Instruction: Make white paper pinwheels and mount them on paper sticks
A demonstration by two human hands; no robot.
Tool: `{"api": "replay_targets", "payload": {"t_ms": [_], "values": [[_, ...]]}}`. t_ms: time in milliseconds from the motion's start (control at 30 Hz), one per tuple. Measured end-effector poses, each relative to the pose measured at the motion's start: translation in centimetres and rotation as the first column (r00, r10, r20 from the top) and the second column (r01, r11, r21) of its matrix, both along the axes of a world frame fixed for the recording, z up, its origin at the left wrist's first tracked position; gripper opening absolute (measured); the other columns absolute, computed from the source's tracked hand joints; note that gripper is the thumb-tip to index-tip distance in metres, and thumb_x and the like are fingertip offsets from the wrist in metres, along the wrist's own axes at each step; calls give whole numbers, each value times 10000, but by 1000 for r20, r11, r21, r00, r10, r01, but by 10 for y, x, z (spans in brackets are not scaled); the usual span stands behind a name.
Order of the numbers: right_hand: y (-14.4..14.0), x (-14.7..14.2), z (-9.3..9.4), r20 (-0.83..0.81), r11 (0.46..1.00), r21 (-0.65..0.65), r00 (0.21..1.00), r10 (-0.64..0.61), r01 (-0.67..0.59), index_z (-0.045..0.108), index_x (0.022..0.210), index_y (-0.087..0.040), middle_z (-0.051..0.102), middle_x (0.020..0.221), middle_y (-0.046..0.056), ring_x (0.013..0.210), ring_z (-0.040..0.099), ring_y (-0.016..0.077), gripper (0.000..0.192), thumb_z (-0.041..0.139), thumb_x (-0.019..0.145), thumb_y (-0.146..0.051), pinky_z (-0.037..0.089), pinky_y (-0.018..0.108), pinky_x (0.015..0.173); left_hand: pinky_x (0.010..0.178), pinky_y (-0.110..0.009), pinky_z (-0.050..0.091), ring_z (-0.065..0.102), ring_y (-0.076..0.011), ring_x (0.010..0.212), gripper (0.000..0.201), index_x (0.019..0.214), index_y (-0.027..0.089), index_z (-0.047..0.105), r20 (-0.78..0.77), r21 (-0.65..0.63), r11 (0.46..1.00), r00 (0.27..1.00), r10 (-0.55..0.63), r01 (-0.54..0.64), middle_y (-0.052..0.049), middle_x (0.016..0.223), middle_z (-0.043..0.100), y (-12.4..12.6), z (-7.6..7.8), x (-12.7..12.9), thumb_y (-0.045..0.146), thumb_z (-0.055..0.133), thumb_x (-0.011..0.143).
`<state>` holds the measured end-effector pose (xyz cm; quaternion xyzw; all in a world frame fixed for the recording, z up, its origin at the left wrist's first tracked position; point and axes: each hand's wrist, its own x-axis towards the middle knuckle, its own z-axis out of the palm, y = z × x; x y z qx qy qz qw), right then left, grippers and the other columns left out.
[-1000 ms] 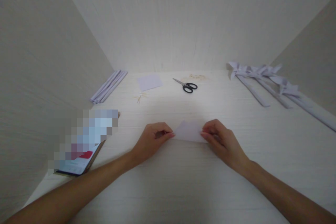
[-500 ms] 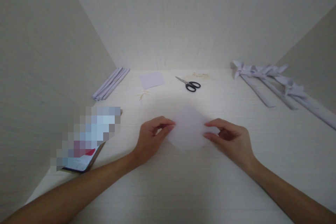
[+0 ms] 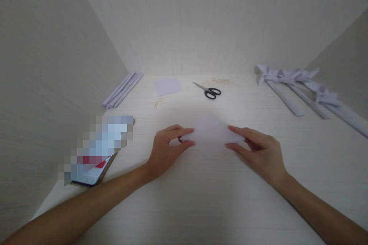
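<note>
A pale square sheet of paper is held out in front of me, turned so its corners point to the sides, its edges slightly blurred. My left hand grips its left corner between thumb and fingers. At the opposite corner, my right hand has its thumb on the near edge and its fingers on the far edge. Beyond the sheet lies a pair of scissors with black handles, blades pointing left. To their left rests another pale paper piece, flat on the table.
Several rolled paper sticks lie at the back left. A phone with a blurred-out screen leans near my left forearm. Thin rubber bands sit behind my left hand. Paper pinwheel-like shapes on sticks lie at the back right, near the wall.
The sheet's lower corner has drawn up, so it looks flatter and wider. My left fingers and thumb have spread around its left corner. My right hand has shifted slightly right.
</note>
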<state>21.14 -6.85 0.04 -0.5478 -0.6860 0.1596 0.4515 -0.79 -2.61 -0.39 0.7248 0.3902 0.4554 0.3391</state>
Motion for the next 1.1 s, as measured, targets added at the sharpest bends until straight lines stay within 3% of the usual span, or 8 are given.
{"api": "replay_targets", "payload": {"t_ms": [200, 533, 700, 800, 867, 967, 1033, 1100], "values": [[-3, 3, 9, 207, 994, 112, 978, -3, -21, 606, 951, -214, 640, 781, 37, 628, 580, 148, 266, 616, 687, -240, 470, 259, 525, 530, -191, 417, 514, -79, 591, 247, 866, 207, 654, -28, 154, 988, 999, -16, 20, -3, 665, 588, -3, 4, 1, 174, 649, 622], [-2, 5, 11, 207, 995, 67, 977, 57, -73, 608, 866, -224, 605, 755, 36, 659, 562, 154, 164, 590, 706, -254, 457, 280, 571, 490, -187, 397, 489, -74, 549, 190, 833, 208, 661, -113, 211, 974, 992, -54, 77, -2, 626, 557, 1, 5, -4, 199, 630, 645], [0, 3, 9, 74, 997, -28, 995, 73, -72, 605, 821, -203, 528, 637, 4, 571, 486, 120, 128, 589, 703, -251, 398, 254, 521, 519, -198, 384, 481, -79, 568, 133, 759, 177, 667, -11, -38, 995, 996, -87, 87, 0, 622, 542, 0, 11, -1, 218, 633, 638], [0, -1, 5, -105, 978, -191, 992, 64, -84, 601, 737, -179, 481, 585, -8, 508, 425, 99, 125, 586, 697, -296, 341, 232, 451, 485, -187, 341, 440, -65, 534, 91, 666, 148, 650, 136, -297, 952, 990, -35, 74, 20, 575, 500, -1, 14, 4, 231, 637, 628], [-1, -6, 4, -221, 937, -328, 974, 48, -121, 577, 681, -163, 460, 564, -12, 457, 374, 80, 176, 576, 692, -338, 274, 214, 385, 471, -180, 311, 405, -52, 511, 109, 591, 137, 610, 237, -432, 898, 971, 25, 82, 38, 542, 457, -1, 14, 6, 237, 632, 630], [-6, -12, 5, -319, 867, -451, 946, 62, -209, 507, 591, -156, 391, 506, -33, 424, 308, 62, 250, 559, 689, -381, 207, 204, 361, 497, -180, 312, 396, -50, 521, 157, 560, 137, 543, 364, -536, 832, 928, 76, 142, 49, 542, 424, -1, 13, 8, 247, 611, 650], [-10, -15, 7, -340, 815, -488, 928, 152, -313, 457, 540, -158, 345, 490, -39, 442, 302, 64, 294, 530, 708, -387, 210, 205, 381, 501, -181, 317, 405, -51, 527, 161, 568, 139, 532, 393, -559, 813, 915, 89, 161, 47, 571, 429, -1, 14, 8, 255, 604, 653], [-14, -15, 10, -368, 719, -526, 884, 290, -454, 451, 537, -153, 336, 501, -36, 462, 307, 68, 308, 497, 731, -388, 224, 206, 401, 485, -179, 313, 402, -46, 523, 170, 546, 131, 534, 370, -544, 829, 924, 93, 134, 38, 619, 453, -1, 16, 8, 251, 616, 634]]}}
